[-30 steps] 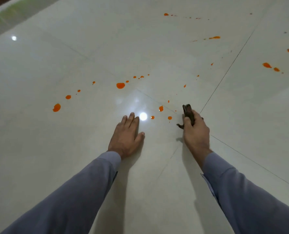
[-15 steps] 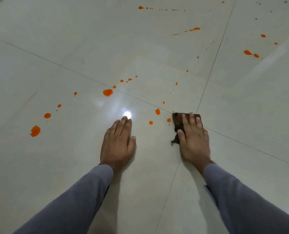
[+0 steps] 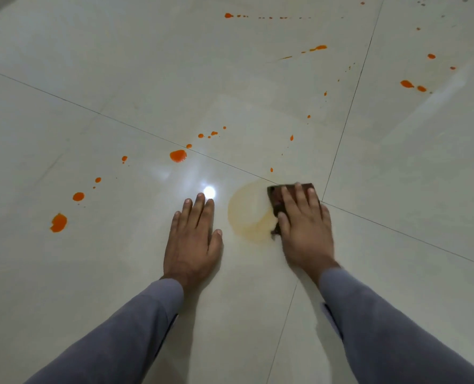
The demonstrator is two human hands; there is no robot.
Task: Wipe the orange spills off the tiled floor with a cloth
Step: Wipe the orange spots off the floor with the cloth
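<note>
Your one cloth (image 3: 279, 199) is dark brown and lies flat on the tiled floor (image 3: 410, 167), just left of the place where the tile lines cross. Your right hand (image 3: 303, 228) presses it down with straight fingers, four of them laid over the cloth and the thumb at its near left edge; the hand does not curl round it. Touching the cloth on the left is one pale orange smear (image 3: 248, 214), round and thin. Your left hand (image 3: 193, 239) rests flat on the floor, fingers straight and together, holding nothing. To the far left of it are four bigger orange spots: (image 3: 58, 223), (image 3: 78, 196), (image 3: 98, 179) and the largest (image 3: 178, 155). At the far right two more spots (image 3: 407, 84) lie side by side. Many tiny drops are too small to count. Both sleeves (image 3: 136, 328) are grey.
</note>
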